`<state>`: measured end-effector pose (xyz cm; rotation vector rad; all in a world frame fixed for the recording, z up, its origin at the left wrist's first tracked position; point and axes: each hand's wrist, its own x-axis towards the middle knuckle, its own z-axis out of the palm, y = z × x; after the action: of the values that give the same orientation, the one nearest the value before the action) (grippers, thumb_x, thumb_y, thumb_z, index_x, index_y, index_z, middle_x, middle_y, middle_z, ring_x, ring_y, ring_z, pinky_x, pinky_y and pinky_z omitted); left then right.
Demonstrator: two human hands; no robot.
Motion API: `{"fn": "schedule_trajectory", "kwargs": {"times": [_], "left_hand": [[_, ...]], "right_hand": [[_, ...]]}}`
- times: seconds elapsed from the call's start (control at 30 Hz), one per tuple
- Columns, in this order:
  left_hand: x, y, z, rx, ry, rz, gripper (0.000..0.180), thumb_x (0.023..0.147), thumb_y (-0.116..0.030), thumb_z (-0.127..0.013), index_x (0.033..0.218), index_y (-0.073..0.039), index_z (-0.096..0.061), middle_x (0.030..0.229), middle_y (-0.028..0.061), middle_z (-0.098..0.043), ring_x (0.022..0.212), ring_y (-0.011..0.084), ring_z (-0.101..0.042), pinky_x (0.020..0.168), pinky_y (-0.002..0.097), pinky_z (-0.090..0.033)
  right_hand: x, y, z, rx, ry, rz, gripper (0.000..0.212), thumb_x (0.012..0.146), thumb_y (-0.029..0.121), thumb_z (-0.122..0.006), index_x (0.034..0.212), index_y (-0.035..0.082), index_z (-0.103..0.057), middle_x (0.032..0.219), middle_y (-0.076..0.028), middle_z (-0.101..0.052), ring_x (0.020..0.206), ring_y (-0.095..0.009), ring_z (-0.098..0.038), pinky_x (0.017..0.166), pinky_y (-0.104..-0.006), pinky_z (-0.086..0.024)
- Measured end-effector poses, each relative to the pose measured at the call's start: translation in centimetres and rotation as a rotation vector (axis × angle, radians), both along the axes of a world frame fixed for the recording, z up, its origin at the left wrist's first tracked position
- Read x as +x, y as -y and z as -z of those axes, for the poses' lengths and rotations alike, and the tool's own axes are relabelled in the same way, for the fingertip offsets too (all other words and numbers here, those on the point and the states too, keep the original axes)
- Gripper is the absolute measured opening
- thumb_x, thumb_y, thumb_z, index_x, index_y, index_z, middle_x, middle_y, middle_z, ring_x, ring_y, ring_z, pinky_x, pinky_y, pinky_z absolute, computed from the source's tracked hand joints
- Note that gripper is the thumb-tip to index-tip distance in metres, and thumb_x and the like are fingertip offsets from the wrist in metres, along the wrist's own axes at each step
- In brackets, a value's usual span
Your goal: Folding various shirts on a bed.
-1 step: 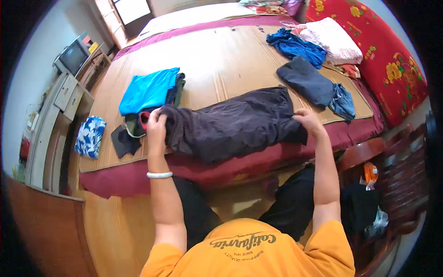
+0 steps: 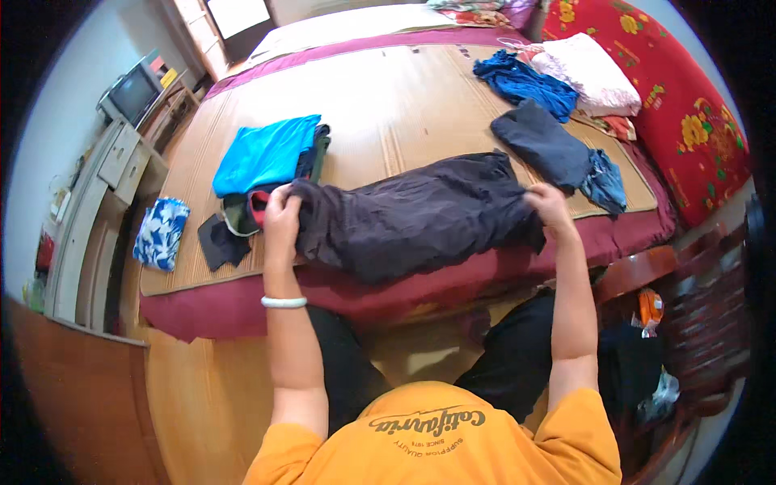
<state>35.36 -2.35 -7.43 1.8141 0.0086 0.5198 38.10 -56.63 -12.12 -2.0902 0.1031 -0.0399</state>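
A dark purplish-grey garment (image 2: 412,214), folded into a wide strip, lies across the near edge of the bed; its kind is unclear. My left hand (image 2: 281,214) grips its left end, fingers pinched on the cloth. At the opposite end, my right hand (image 2: 550,208) pinches a corner and draws it out taut. Just beyond my left hand is a stack of folded clothes topped by a bright blue one (image 2: 263,153). A small dark folded cloth (image 2: 222,242) and a blue-and-white patterned cloth (image 2: 162,234) lie to the left of that hand.
A woven mat (image 2: 388,105) covers the bed. On its right lie dark trousers (image 2: 541,144), a denim piece (image 2: 604,179), a crumpled blue garment (image 2: 525,85) and a pale pink bundle (image 2: 588,73). A wooden chair (image 2: 687,299) stands at right, a desk (image 2: 89,194) at left.
My right hand has shifted slightly right, pulling the garment's corner out a little further. My left hand keeps its hold. The whole view has moved slightly.
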Motion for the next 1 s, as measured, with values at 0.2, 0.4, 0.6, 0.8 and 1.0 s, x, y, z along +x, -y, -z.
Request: {"fn": "schedule_trajectory", "kwargs": {"times": [0.2, 0.4, 0.6, 0.8, 1.0], "left_hand": [[0.5, 2.0, 0.6, -0.824, -0.316, 0.248, 0.036, 0.103, -0.027, -0.042, 0.118, -0.001, -0.061, 0.110, 0.0135, -0.068, 0.097, 0.0242, -0.066, 0.089, 0.0406, -0.053], [-0.3, 5.7, -0.3, -1.186, -0.502, 0.160, 0.045, 0.105, -0.033, -0.032, 0.120, -0.001, -0.059, 0.124, 0.0188, -0.064, 0.112, 0.0314, -0.062, 0.101, 0.0484, -0.048], [-0.7, 6.5, 0.4, -1.232, -0.381, 0.296, 0.045, 0.106, -0.034, -0.030, 0.121, -0.002, -0.059, 0.122, 0.0169, -0.065, 0.112, 0.0307, -0.062, 0.101, 0.0489, -0.048], [-0.6, 3.4, 1.4, -1.039, -0.347, 0.268, 0.023, 0.100, -0.020, -0.052, 0.112, -0.005, -0.065, 0.107, 0.0128, -0.070, 0.093, 0.0240, -0.069, 0.084, 0.0389, -0.057], [-2.6, 2.2, -1.7, -0.620, -0.397, 0.668, 0.010, 0.092, -0.007, -0.064, 0.100, -0.004, -0.068, 0.092, 0.0035, -0.071, 0.079, 0.0105, -0.067, 0.072, 0.0254, -0.054]], "right_hand": [[1.0, -5.7, -1.6, 0.486, 0.785, 0.575, 0.035, 0.091, 0.007, -0.066, 0.125, 0.002, -0.058, 0.113, -0.008, -0.063, 0.098, -0.018, -0.061, 0.089, -0.0293, -0.052], [-9.3, -23.2, -7.4, -0.079, 0.693, -0.381, 0.029, 0.080, 0.014, -0.078, 0.103, 0.006, -0.064, 0.092, -0.013, -0.063, 0.081, -0.026, -0.064, 0.074, -0.0345, -0.051], [-9.5, -28.3, -3.2, -0.189, 0.674, -0.384, 0.037, 0.077, 0.015, -0.075, 0.107, 0.001, -0.058, 0.103, -0.020, -0.055, 0.100, -0.042, -0.057, 0.089, -0.0450, -0.048], [-6.9, -23.5, -7.0, 0.868, -0.217, -0.303, 0.021, 0.096, 0.017, -0.055, 0.114, 0.010, -0.064, 0.106, -0.004, -0.067, 0.093, -0.019, -0.066, 0.082, -0.0339, -0.053], [-4.8, -15.9, -8.3, 1.248, -0.312, -0.304, 0.032, 0.101, 0.023, -0.051, 0.121, 0.001, -0.063, 0.115, -0.009, -0.069, 0.100, -0.019, -0.066, 0.091, -0.0329, -0.053]]}}
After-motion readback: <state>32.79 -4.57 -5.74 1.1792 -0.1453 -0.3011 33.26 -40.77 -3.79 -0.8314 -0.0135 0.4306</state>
